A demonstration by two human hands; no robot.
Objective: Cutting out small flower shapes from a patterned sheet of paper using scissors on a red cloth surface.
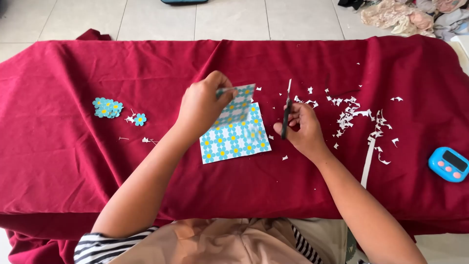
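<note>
A sheet of flower-printed paper [238,139], blue blooms with yellow centres on white, lies near the middle of the red cloth [73,161], and its far edge is lifted off the cloth. The left hand [201,106] pinches that raised edge between thumb and fingertips, the other fingers curled in behind. Just to the right, apart from the paper, the right hand [302,129] grips a pair of scissors [287,111] held upright, the fingers closed through the handles; whether the blades are parted I cannot tell.

White paper scraps [352,117] are scattered on the cloth to the right of the scissors, and a long white strip [368,168] lies among them, running toward the near edge. Far to the left sits a small pile of cut-out flowers [107,107], with a single flower [140,119] just beside it. At the right edge of the cloth rests a blue timer [449,165] with pink buttons. Beyond the cloth is a pale tiled floor [229,19].
</note>
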